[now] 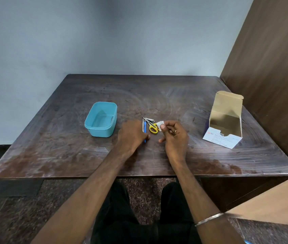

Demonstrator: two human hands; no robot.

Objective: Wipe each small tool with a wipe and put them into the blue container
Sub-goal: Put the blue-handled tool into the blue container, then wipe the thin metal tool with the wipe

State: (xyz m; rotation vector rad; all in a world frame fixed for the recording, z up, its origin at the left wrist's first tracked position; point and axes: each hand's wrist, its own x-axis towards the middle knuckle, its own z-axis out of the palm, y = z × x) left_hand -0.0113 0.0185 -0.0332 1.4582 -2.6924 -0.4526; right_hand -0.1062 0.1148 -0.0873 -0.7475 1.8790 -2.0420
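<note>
Hidden: left hand (132,136) covers the blue-handled tool (145,133); grip unclear.
Wipe (160,124): small, white, pinched by right hand (174,136).

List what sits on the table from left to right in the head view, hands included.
Blue container → left hand, at the blue-handled tool → yellow-handled scissors → white wipe, pinched by the right hand → open alcohol swab box.

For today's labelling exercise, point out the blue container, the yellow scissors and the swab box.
blue container (89,128): head view, on its near front rim.
yellow scissors (152,129): head view, on a handle loop.
swab box (218,138): head view, on its printed front.
</note>
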